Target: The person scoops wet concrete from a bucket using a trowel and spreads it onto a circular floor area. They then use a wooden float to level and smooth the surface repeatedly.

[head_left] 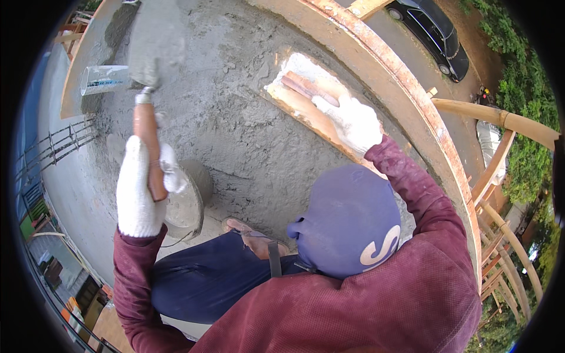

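Note:
My left hand (133,194), in a white knit glove, is closed around the brown handle of a trowel (154,38). The trowel points away from me, its blade coated in grey mortar and slightly blurred over the wet surface. My right hand (356,126), gloved likewise, grips the wooden handle of a float (306,115), a long board smeared with pale mortar. The float lies tilted on the wet grey mortar (229,76), near the curved edge. Beside my left hand stands a cement-coated bucket (185,206), partly hidden by the hand.
A clear plastic pipe (105,80) sticks out from the mortar at the left, above a strip of steel rebar (56,144). Curved formwork edging (406,70) borders the right, with bamboo poles (500,115) beyond and a dark car (432,35) below. A blue cap (347,206) blocks the lower middle.

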Action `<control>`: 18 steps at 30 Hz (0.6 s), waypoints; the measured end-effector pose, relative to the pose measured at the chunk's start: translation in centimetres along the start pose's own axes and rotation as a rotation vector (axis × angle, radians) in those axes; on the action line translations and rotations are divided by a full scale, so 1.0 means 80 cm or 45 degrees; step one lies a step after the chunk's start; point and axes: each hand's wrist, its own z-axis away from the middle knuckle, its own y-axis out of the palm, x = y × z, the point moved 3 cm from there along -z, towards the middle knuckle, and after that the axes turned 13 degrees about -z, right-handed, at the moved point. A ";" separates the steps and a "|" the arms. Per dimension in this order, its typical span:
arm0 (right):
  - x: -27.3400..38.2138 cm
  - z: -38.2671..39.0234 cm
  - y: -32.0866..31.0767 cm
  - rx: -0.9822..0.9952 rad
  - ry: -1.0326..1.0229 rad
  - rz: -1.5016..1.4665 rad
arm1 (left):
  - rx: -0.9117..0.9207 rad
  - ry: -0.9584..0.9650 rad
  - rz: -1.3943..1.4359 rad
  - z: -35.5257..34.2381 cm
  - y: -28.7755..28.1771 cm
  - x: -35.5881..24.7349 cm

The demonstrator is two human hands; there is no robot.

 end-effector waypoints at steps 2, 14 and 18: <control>-0.013 0.036 -0.005 -0.040 -0.048 -0.025 | 0.125 -0.090 -0.127 -0.001 0.018 0.018; -0.108 0.317 -0.016 -0.019 0.371 0.256 | 0.505 -0.637 -0.106 -0.013 0.186 0.152; -0.110 0.315 -0.016 0.002 0.395 0.255 | 0.500 -0.633 -0.084 -0.027 0.201 0.161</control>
